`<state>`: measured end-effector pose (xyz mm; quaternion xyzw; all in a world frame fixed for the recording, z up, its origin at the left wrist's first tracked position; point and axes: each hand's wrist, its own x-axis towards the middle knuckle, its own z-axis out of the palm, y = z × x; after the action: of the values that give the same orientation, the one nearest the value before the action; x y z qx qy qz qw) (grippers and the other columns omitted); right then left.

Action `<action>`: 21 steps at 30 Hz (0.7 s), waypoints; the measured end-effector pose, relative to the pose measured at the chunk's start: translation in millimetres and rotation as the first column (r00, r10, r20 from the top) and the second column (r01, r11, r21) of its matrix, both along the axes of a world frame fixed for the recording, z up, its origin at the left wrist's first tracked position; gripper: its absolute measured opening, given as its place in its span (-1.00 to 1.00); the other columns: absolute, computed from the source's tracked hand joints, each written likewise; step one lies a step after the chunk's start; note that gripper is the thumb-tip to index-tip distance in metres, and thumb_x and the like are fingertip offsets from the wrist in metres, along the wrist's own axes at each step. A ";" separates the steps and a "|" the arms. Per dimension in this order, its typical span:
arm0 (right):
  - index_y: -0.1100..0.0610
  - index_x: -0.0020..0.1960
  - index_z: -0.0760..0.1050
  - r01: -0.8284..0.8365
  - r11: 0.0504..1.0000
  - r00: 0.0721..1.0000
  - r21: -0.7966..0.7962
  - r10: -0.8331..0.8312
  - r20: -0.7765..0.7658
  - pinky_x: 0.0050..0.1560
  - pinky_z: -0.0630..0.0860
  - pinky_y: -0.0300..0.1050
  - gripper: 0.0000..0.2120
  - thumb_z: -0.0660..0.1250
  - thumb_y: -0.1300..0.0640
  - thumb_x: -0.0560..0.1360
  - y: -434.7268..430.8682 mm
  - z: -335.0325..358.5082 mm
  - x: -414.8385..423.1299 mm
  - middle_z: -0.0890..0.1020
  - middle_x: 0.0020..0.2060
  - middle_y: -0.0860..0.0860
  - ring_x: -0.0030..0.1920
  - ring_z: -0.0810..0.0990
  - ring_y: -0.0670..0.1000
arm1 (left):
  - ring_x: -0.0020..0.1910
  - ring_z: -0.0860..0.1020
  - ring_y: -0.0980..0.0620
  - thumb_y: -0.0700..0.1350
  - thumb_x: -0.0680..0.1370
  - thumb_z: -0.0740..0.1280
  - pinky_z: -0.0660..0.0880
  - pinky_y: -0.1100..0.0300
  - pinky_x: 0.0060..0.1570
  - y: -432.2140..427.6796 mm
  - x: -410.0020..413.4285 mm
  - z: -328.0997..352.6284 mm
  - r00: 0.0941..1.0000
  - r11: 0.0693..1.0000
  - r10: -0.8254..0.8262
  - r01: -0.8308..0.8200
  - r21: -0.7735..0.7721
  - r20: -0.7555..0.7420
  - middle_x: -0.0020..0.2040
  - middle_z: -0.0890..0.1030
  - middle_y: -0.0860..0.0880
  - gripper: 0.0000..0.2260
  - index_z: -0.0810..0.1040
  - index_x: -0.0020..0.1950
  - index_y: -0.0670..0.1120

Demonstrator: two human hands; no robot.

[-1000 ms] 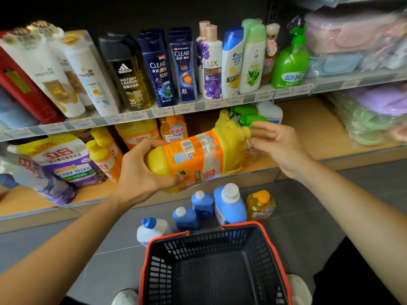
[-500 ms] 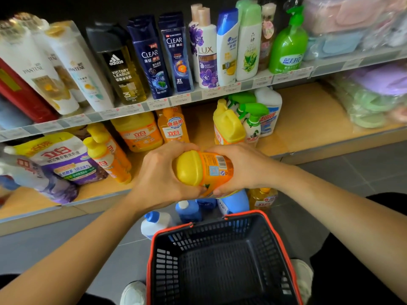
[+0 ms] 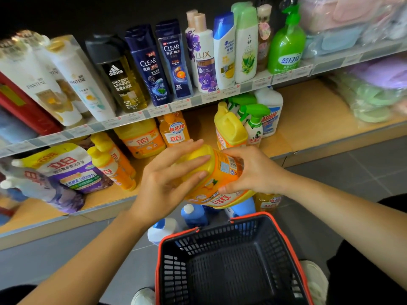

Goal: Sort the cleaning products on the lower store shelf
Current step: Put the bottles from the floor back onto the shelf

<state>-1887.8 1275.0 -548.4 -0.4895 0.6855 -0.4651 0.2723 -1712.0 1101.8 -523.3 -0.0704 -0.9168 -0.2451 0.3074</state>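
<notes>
In the head view, both hands are holding a yellow bottle (image 3: 220,179) on its side, with its base turned toward the camera. The left hand (image 3: 169,181) is lying over the base with its fingers (image 3: 193,160) stretched out fairly straight, pressing on the plastic rather than wrapping it. The right hand (image 3: 253,170) is gripping the labelled body, fingers curled over the top and thumb tucked under.

The bottle is hanging in the air just in front of the lower shelf (image 3: 308,119), not touching it, above blue bottles (image 3: 193,214) that are standing on the floor. A black basket (image 3: 220,245) with an orange rim is sitting nearer the camera, below the hands.

On the shelf behind, a yellow jug (image 3: 229,128) is standing just beside a green spray bottle (image 3: 254,126) and a white bottle (image 3: 272,113). Orange bottles (image 3: 174,133) are standing further left, and pouches (image 3: 66,170) are lying at the far left.
</notes>
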 end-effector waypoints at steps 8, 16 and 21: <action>0.20 0.24 0.57 0.081 0.996 0.986 -0.029 -0.076 0.150 0.16 0.62 0.17 -0.46 0.65 0.20 0.31 4.8 -7.2 5.5 0.71 0.09 0.05 0.12 0.69 0.02 | 0.52 0.36 -0.15 -0.16 0.64 0.34 0.44 -0.20 0.36 -1.8 -1.3 -10.9 1.000 0.987 0.015 -0.018 -0.162 -0.018 0.52 0.40 -0.19 -0.61 0.46 0.46 -0.20; 0.20 0.28 0.55 0.109 0.992 0.974 -0.065 -0.093 0.205 0.20 0.61 0.13 -0.44 0.63 0.21 0.33 5.4 -12.0 10.4 0.70 0.13 0.05 0.16 0.68 0.02 | 0.47 0.36 0.16 0.27 0.64 0.17 0.47 -0.08 0.32 -11.0 2.6 -14.8 0.960 0.977 0.186 -0.204 0.069 0.211 0.52 0.38 0.16 -0.48 0.26 0.58 0.17; 0.13 0.31 0.54 0.119 0.989 0.975 -0.094 -0.098 0.199 0.22 0.60 0.10 -0.40 0.64 0.18 0.31 8.3 -16.2 10.6 0.70 0.16 -0.01 0.19 0.66 -0.01 | 0.40 0.44 0.13 0.32 0.59 0.20 0.47 -0.05 0.33 -23.9 2.3 -14.4 0.932 0.888 0.036 -0.195 0.416 0.360 0.41 0.47 0.22 -0.54 0.38 0.48 0.29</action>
<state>-1877.2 1283.3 -564.6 -0.4174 0.6561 -0.5601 0.2858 -1709.7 1078.0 -537.7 0.1012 -0.8780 -0.4376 0.1654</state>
